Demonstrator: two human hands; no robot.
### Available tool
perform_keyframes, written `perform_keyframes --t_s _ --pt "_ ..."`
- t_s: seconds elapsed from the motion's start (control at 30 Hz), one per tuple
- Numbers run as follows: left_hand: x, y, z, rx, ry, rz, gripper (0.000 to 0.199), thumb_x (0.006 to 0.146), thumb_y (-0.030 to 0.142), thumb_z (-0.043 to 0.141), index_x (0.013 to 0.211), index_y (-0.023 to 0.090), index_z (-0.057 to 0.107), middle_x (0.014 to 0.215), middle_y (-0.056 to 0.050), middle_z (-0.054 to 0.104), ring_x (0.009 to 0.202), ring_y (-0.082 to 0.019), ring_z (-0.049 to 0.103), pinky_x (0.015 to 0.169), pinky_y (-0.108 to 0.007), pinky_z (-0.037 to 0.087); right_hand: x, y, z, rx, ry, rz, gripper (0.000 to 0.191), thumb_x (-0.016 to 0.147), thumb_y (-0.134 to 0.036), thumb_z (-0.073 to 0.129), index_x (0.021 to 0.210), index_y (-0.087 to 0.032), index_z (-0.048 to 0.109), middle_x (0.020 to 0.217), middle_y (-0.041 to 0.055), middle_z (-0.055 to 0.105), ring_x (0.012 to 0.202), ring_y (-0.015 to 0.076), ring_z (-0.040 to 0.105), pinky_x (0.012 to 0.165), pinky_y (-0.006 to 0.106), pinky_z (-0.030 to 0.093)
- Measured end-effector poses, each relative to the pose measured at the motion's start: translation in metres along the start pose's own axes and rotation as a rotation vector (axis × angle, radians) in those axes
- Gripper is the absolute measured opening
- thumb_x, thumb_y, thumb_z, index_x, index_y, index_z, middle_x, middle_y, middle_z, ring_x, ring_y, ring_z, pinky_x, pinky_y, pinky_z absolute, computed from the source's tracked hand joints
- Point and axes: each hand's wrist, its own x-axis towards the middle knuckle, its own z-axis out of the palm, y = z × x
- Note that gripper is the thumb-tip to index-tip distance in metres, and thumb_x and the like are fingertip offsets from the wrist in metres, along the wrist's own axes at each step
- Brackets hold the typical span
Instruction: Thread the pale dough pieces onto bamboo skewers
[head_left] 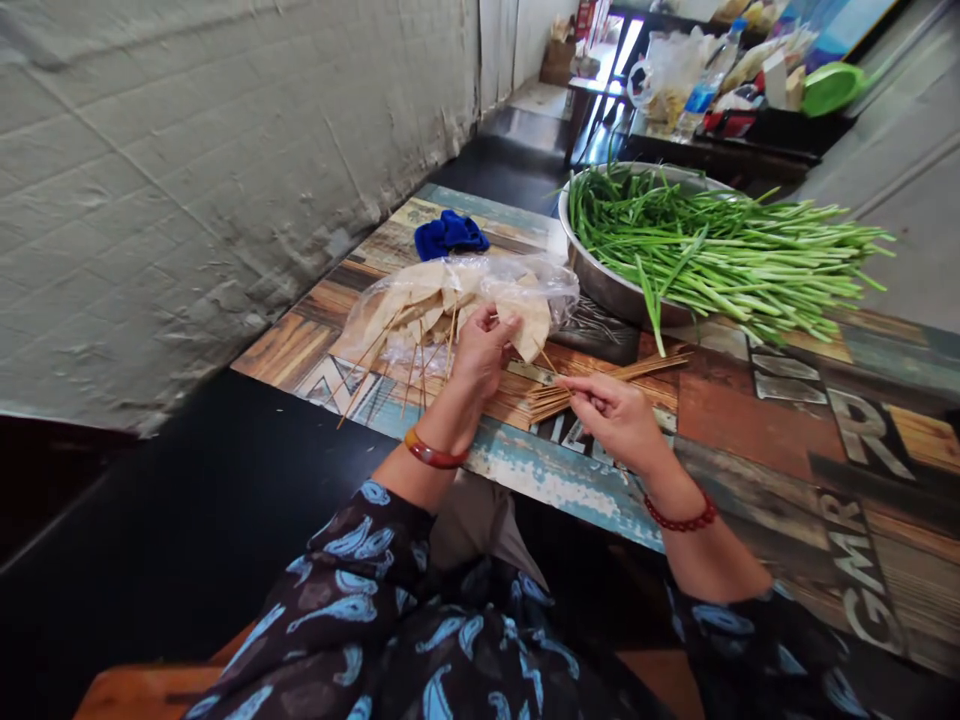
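A pale beige, floppy flat piece that looks like bean curd sheet [531,325] is pinched by my left hand [480,352]. My right hand [616,418] grips a thin bamboo skewer [550,362], whose far end meets the lower edge of that piece; whether it has pierced it I cannot tell. More beige pieces [409,292], several with skewers sticking out toward me, lie in and on a clear plastic bag [556,278] left of and behind my left hand. Beneath my right hand, loose bamboo skewers [649,367] lie in a bundle on the patterned table [765,405].
A metal basin [600,270] heaped with long green stalks [720,250] stands at the table's back right. A blue cloth [450,235] lies behind the bag. The white wall [262,180] runs along the left. Farther back, a water bottle [705,85] and a green scoop-like item [832,88] sit among clutter.
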Motion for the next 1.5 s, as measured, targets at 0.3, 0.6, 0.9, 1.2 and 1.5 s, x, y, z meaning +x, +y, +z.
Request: perform_keyframes --t_s 0.3,0.6,0.9,1.2,1.5 --pt "0.002 -0.003 -0.003 0.032 0.024 0.010 0.036 0.063 0.028 0.079 0.093 0.018 0.062 0.084 -0.002 0.068 0.063 -0.011 0.061 0.052 -0.021 0.045 -0.002 -0.004 0.001 0.001 -0.001 0.056 0.033 0.080 -0.021 0.052 0.100 -0.012 0.077 0.073 0.0058 0.070 0.052 0.0098 0.047 0.046 0.022 0.036" --pt "-0.002 0.001 0.001 0.047 0.015 -0.001 0.037 0.061 0.030 0.080 0.092 0.018 0.062 0.086 -0.002 0.069 0.061 -0.010 0.058 0.049 -0.019 0.041 0.001 -0.003 0.004 0.065 -0.036 0.168 0.038 0.077 -0.025 0.053 0.102 -0.008 0.077 0.061 0.0016 0.059 0.046 0.0072 0.035 0.042 0.021 0.026" --pt "-0.003 0.002 0.002 0.049 0.006 0.012 0.035 0.060 0.026 0.080 0.087 0.018 0.061 0.084 -0.001 0.067 0.062 -0.008 0.056 0.045 -0.016 0.035 0.002 0.001 0.006 0.208 -0.102 0.329 0.042 0.075 -0.030 0.056 0.106 -0.007 0.075 0.051 -0.0062 0.041 0.044 0.0060 0.023 0.042 0.022 0.018" --pt "-0.007 0.005 0.005 0.063 -0.021 -0.001 0.033 0.061 0.025 0.081 0.088 0.018 0.063 0.086 -0.001 0.068 0.067 -0.009 0.059 0.049 -0.017 0.040 0.005 0.004 0.013 0.255 -0.097 0.336 0.041 0.076 -0.031 0.055 0.105 -0.008 0.073 0.050 -0.0073 0.040 0.043 0.0067 0.029 0.041 0.021 0.021" --pt "-0.003 0.003 0.003 0.038 -0.014 -0.048 0.033 0.058 0.024 0.081 0.085 0.017 0.062 0.083 0.000 0.068 0.064 -0.009 0.058 0.049 -0.017 0.041 0.007 0.005 0.015 0.276 -0.097 0.320 0.040 0.076 -0.032 0.057 0.106 -0.008 0.072 0.050 -0.0069 0.043 0.041 0.0070 0.034 0.040 0.021 0.027"
